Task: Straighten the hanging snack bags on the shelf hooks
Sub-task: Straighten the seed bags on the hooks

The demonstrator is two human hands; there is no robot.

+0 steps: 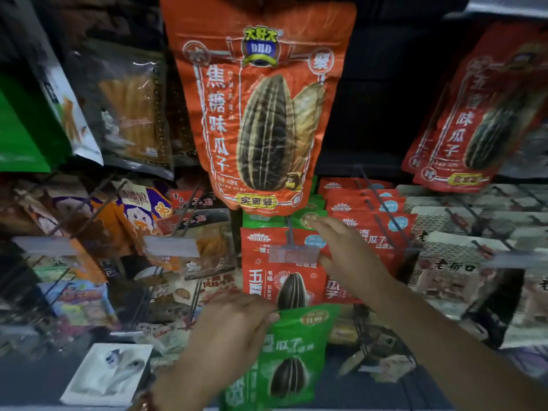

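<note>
Low in the frame, the left hand [234, 330] pinches a green sunflower-seed bag [292, 357] by its top edge. At centre right, the right hand [347, 250] reaches with relaxed fingers, holding nothing, over the red seed bags [267, 277] on their hook [290, 235].

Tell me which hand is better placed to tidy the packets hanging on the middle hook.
Probably the right hand: it is open, up beside the hook and reaching the red sunflower seed bags. The left hand sits lower, gripping a green sunflower seed bag.
</note>
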